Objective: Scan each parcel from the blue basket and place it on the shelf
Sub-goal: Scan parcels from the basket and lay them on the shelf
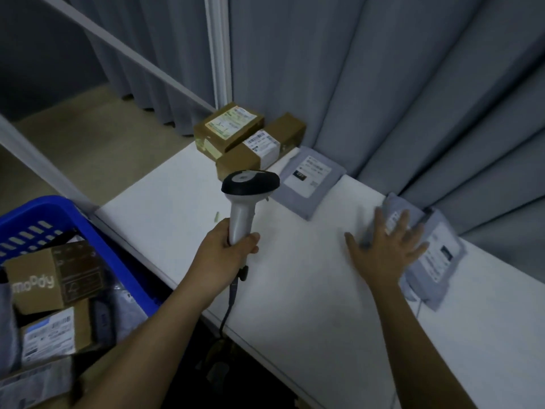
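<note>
We are seeing grey curtains (383,84) hanging in deep folds along the back, a white upright post (217,54) standing between two of them, a slanting white rail (124,44) crossing the upper left, and a beige floor (88,128) lying beneath it.

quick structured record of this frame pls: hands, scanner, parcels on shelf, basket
left hand: grips the scanner by its handle, head pointing away over the shelf
right hand: fingers spread, flat on a grey mailer
on shelf: two brown boxes touching at the far end; three grey mailers along the curtain, one apart, one partly under the hand's mailer
basket: blue, left of shelf, holding boxes and grey bags
cable: hangs from scanner handle
</note>
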The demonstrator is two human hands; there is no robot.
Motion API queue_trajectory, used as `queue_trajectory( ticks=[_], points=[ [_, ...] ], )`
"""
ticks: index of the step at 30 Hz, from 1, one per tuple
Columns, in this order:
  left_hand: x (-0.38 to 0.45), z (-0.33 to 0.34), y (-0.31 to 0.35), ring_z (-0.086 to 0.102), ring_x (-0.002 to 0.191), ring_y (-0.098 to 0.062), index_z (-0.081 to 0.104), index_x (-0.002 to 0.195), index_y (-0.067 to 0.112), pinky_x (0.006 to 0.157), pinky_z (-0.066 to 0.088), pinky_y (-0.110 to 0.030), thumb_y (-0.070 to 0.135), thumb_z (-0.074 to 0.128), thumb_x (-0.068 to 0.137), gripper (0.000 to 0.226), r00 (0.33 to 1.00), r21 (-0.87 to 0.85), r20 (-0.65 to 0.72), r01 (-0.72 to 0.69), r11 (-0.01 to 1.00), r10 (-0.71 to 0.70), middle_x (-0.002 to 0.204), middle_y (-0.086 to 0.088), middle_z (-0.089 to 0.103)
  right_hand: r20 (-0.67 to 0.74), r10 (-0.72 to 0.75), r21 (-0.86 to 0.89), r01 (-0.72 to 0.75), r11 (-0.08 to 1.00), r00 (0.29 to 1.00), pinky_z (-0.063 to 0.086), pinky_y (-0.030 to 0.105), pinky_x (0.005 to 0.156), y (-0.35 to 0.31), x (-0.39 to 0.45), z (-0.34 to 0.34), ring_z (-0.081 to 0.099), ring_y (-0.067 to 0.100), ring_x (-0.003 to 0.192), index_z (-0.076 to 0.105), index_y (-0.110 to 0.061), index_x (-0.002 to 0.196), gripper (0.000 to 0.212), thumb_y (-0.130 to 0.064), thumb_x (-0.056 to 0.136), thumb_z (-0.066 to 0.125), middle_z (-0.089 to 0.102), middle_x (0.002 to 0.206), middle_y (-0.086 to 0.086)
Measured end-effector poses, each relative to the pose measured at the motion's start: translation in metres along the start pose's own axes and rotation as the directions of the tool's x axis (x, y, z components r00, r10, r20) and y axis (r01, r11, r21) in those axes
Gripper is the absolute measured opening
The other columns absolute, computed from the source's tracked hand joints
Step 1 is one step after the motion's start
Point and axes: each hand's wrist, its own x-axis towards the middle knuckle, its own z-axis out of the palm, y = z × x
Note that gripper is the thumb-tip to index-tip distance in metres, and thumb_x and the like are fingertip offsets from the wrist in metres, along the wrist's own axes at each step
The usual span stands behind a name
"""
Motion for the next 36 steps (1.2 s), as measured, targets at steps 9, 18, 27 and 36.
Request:
queue_trajectory(
  ticks=[9, 18, 27, 36],
  points=[
    [-0.012, 0.051, 0.01, 0.064, 0.081, -0.028, 0.057, 0.1, 0.015, 0.066, 0.054, -0.033, 0.02, 0.06, 0.092, 0.01, 0.996, 0.082, 0.076, -0.057, 0.995, 0.051, 0.093, -0.01, 0.068, 0.471, 0.224, -0.019, -0.244, 0.969, 0.853, -0.002, 0.067, 0.111, 0.023, 0.008, -0.002, -0.013, 0.044, 0.144, 0.009, -0.042, 0.151, 0.098, -0.09, 0.07, 0.037, -0.015, 0.161, 0.005],
    [-0.009, 0.054, 0.007, 0.064, 0.096, -0.037, 0.058, 0.101, 0.015, 0.069, 0.053, -0.039, 0.02, 0.062, 0.091, 0.012, 0.999, 0.015, 0.015, -0.029, 0.999, 0.029, 0.082, -0.001, 0.067, 0.617, -0.124, 0.022, 0.141, 0.99, 0.777, 0.011, 0.067, 0.112, -0.041, 0.031, 0.006, -0.013, 0.046, 0.143, -0.009, -0.039, 0.151, 0.118, -0.071, 0.068, 0.069, -0.024, 0.158, 0.009],
    [-0.01, 0.06, 0.011, 0.064, 0.095, -0.034, 0.057, 0.106, 0.016, 0.074, 0.056, -0.044, 0.021, 0.061, 0.092, 0.016, 0.999, 0.043, 0.01, -0.037, 0.998, 0.037, 0.088, -0.005, 0.067, 0.442, -0.256, -0.086, 0.325, 0.942, 0.86, 0.044, 0.044, 0.096, 0.041, 0.004, -0.007, 0.033, 0.036, 0.132, 0.016, -0.031, 0.151, 0.081, -0.041, 0.087, 0.065, 0.016, 0.157, 0.011],
    [-0.012, 0.066, 0.011, 0.056, 0.063, -0.023, 0.057, 0.104, 0.013, 0.059, 0.052, -0.035, 0.019, 0.061, 0.092, 0.014, 0.998, 0.06, 0.028, -0.05, 0.997, 0.048, 0.085, -0.009, 0.067, 0.353, -0.241, -0.033, 0.269, 0.962, 0.904, 0.042, 0.038, 0.087, 0.017, 0.016, 0.015, 0.035, 0.033, 0.121, 0.04, -0.02, 0.14, 0.06, -0.057, 0.093, 0.045, 0.036, 0.141, 0.012]
  ],
)
